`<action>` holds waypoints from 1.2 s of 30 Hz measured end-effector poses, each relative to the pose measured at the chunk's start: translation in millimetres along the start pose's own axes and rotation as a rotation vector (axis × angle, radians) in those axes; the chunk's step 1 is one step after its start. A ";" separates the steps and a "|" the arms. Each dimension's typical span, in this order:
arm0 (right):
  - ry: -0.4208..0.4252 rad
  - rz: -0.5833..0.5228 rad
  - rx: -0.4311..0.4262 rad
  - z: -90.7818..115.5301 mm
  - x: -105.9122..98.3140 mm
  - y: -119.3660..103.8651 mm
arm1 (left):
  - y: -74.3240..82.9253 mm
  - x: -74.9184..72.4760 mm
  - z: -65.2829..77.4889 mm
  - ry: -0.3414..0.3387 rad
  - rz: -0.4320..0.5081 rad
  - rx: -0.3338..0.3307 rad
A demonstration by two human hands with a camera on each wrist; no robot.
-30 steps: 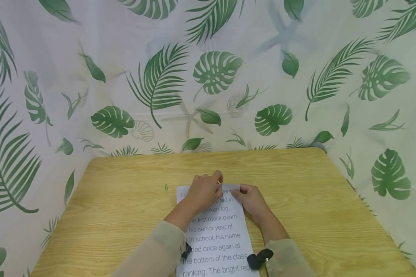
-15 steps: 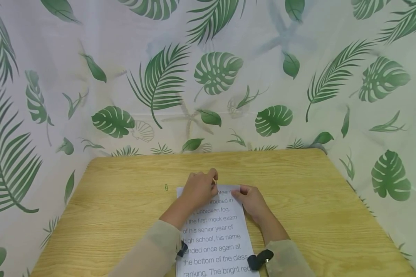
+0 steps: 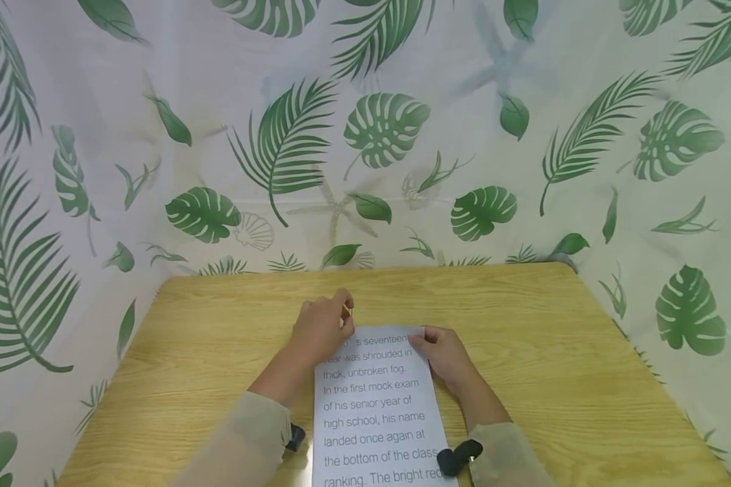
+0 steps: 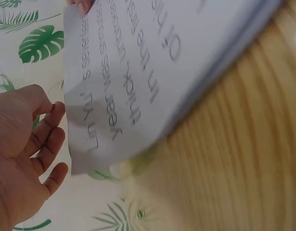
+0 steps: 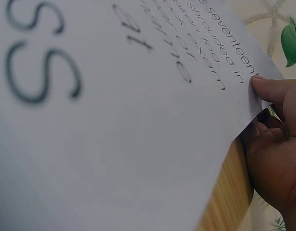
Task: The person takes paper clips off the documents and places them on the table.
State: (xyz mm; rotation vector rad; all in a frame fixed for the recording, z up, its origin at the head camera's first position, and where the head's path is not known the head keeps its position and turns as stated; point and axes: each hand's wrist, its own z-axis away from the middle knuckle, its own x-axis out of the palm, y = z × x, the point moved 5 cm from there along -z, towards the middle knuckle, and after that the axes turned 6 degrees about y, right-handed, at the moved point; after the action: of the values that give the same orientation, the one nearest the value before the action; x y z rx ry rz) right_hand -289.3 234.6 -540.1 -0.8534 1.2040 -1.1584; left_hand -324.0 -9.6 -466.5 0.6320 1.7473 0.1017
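Printed sheets of paper (image 3: 374, 406) lie in front of me, their layered edge showing in the left wrist view. My right hand (image 3: 447, 355) pinches their top right corner, thumb on the print and fingers beneath, as the right wrist view shows. My left hand (image 3: 323, 328) is over the top left corner of the paper (image 4: 109, 86). Its thumb and index finger meet at the tips, and a thin yellowish bit like a paper clip (image 3: 351, 312) shows between them. A green paper clip (image 4: 141, 213) lies on the table, hidden behind the left hand in the head view.
The wood-grain table (image 3: 542, 352) reaches back to a white curtain (image 3: 426, 223) with green leaf prints, which also hangs at both sides. A black wrist device (image 3: 457, 458) sits at the right sleeve, and another (image 3: 295, 437) at the left.
My left hand has moved left along the paper's top edge, uncovering more print and now covering the green paper clip. The right hand keeps its hold on the corner.
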 end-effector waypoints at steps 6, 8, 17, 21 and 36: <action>0.005 0.014 -0.004 -0.2 -1.8 -2.7 | -24.9 -19.7 7.9 0.019 -0.013 -0.051; 0.005 0.011 -0.005 -0.3 -2.2 -2.7 | -36.4 -23.5 11.3 0.015 -0.018 -0.070; 0.011 0.009 0.013 -0.7 -4.5 1.0 | -88.7 -31.4 25.5 -0.053 -0.065 -0.141; 0.010 0.012 0.000 -1.1 -4.2 2.0 | -104.4 -30.8 32.1 -0.088 -0.072 -0.174; 0.007 0.020 -0.001 -0.4 0.0 1.3 | -123.9 -21.3 37.6 -0.139 -0.052 -0.203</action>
State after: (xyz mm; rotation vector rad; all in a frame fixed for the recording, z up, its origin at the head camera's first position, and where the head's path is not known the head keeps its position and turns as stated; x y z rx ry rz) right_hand -289.5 235.0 -541.4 -0.8373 1.2169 -1.1456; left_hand -330.7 -134.2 -506.9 0.4346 1.5938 0.1915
